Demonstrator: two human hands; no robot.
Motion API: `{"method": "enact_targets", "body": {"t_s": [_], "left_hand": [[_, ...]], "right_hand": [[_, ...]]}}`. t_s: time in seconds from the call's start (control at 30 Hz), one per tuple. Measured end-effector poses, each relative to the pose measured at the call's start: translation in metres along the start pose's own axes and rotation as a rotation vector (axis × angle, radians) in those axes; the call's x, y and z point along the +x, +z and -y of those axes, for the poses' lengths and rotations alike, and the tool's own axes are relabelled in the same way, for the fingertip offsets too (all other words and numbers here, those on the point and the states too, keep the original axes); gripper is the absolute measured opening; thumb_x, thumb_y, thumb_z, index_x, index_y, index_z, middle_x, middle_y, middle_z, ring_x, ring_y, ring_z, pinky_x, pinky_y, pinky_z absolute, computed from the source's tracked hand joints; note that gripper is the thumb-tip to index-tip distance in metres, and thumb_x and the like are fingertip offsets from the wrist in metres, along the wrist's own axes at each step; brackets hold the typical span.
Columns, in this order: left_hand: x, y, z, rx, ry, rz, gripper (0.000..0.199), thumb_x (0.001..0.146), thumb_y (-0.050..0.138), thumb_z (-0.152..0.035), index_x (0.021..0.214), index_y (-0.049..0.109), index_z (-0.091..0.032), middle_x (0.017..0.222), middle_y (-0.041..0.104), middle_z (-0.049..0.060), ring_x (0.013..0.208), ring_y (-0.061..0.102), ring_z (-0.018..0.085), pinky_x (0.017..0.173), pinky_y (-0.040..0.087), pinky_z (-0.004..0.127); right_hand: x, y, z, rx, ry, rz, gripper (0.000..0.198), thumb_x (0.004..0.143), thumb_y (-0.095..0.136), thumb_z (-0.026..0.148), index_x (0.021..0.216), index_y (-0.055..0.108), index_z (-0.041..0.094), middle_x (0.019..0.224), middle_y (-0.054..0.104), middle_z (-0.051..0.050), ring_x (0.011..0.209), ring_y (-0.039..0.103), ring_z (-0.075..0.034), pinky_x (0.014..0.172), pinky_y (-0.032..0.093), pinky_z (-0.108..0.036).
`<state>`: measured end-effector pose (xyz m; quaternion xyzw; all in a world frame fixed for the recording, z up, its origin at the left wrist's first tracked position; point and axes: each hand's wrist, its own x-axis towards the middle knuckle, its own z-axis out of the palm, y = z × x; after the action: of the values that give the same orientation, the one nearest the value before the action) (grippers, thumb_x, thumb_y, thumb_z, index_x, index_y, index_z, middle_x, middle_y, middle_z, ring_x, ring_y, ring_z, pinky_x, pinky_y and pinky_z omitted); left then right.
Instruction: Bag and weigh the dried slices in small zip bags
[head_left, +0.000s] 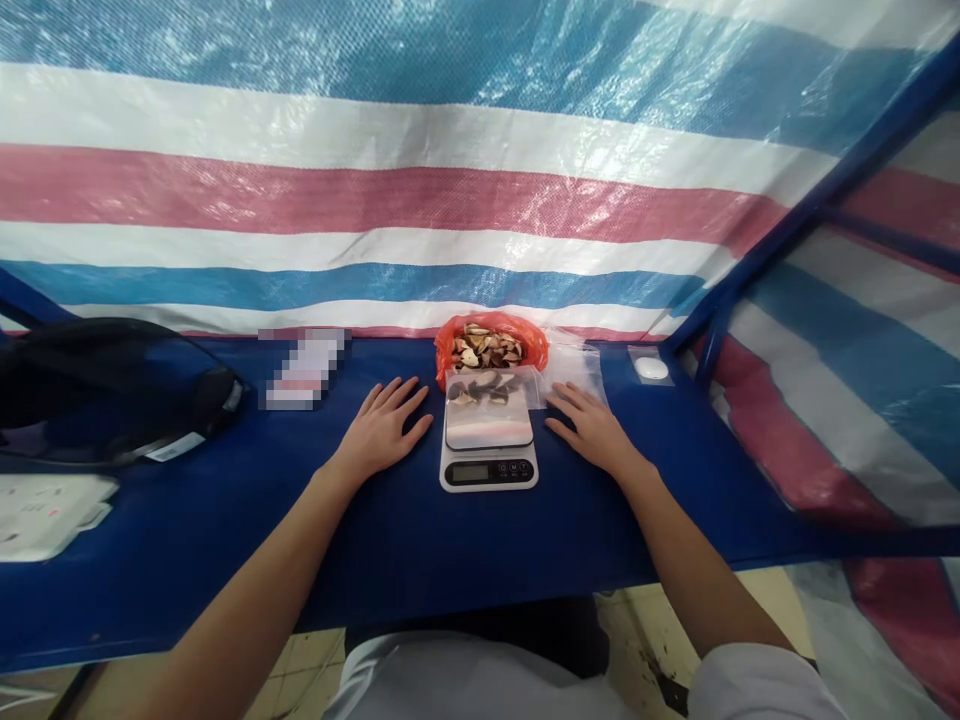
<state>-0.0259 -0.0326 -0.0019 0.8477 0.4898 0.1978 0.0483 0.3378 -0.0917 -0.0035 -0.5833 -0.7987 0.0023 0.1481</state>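
Note:
My left hand (pixel 382 428) lies flat on the blue table, fingers spread, just left of a white digital kitchen scale (pixel 491 472). To the scale's right, my right hand (pixel 589 430) rests with its fingers apart, the fingertips over the near part of some clear plastic bags (pixel 577 365). On the weighing plate lies a clear plastic bag (pixel 491 388) with a few brown and pale dried pieces in it. Directly behind the scale sits an open red plastic bag (pixel 531 340) full of similar dried pieces (pixel 487 348). The scale's display shows no readable figure.
At the left are a black bag-like item (pixel 112 400) and a white power strip (pixel 52 515). A blurred-out paper (pixel 304 370) lies nearer the middle. A white oval object (pixel 651 368) in a small clear bag lies at the right. Striped sheeting (pixel 420 200) and blue frame bars (pixel 795 210) enclose the table.

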Motion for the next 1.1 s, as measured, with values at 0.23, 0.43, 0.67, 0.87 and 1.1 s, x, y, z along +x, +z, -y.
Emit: {"method": "enact_targets", "body": {"t_s": [0.23,0.43,0.67,0.87,1.1], "left_hand": [[-0.0013,0.0012,-0.0022,0.053,-0.016,0.049,0.056,0.095,0.043,-0.051,0.143,0.056,-0.025,0.157,0.045,0.009,0.148,0.036,0.034,0.122,0.026,0.057],[-0.0023,0.0023,-0.0028,0.042,-0.020,0.035,0.058,0.095,0.041,-0.052,0.143,0.057,-0.023,0.156,0.045,0.009,0.148,0.036,0.035,0.122,0.026,0.057],[-0.0020,0.0028,-0.0011,0.051,-0.020,0.054,0.061,0.095,0.039,-0.054,0.144,0.056,-0.023,0.157,0.045,0.010,0.148,0.036,0.035,0.122,0.025,0.057],[-0.0016,0.0021,-0.0014,0.077,-0.011,0.056,0.059,0.096,0.040,-0.053,0.145,0.055,-0.024,0.157,0.044,0.009,0.148,0.037,0.035,0.122,0.026,0.057],[-0.0006,0.0003,-0.0018,0.109,-0.028,0.085,0.059,0.096,0.041,-0.052,0.144,0.056,-0.020,0.157,0.044,0.009,0.148,0.036,0.034,0.122,0.027,0.055]], "right_hand": [[-0.0008,0.0095,-0.0020,0.018,0.012,0.055,0.050,0.104,0.036,0.043,0.149,0.049,0.027,0.159,0.042,-0.007,0.150,0.034,-0.029,0.122,0.029,-0.054],[-0.0012,0.0074,-0.0021,0.034,0.009,0.063,0.051,0.104,0.037,0.043,0.150,0.048,0.025,0.160,0.040,-0.007,0.151,0.032,-0.029,0.123,0.028,-0.055],[-0.0007,0.0064,-0.0025,0.037,0.015,0.075,0.051,0.104,0.037,0.043,0.150,0.048,0.024,0.160,0.040,-0.008,0.151,0.032,-0.029,0.123,0.027,-0.054],[-0.0009,0.0061,-0.0019,0.031,0.018,0.073,0.051,0.104,0.038,0.042,0.150,0.048,0.024,0.160,0.040,-0.008,0.151,0.032,-0.029,0.124,0.027,-0.054],[-0.0004,0.0083,-0.0020,0.016,0.007,0.045,0.049,0.103,0.042,0.041,0.148,0.051,0.024,0.158,0.043,-0.008,0.149,0.035,-0.030,0.122,0.030,-0.054]]}}
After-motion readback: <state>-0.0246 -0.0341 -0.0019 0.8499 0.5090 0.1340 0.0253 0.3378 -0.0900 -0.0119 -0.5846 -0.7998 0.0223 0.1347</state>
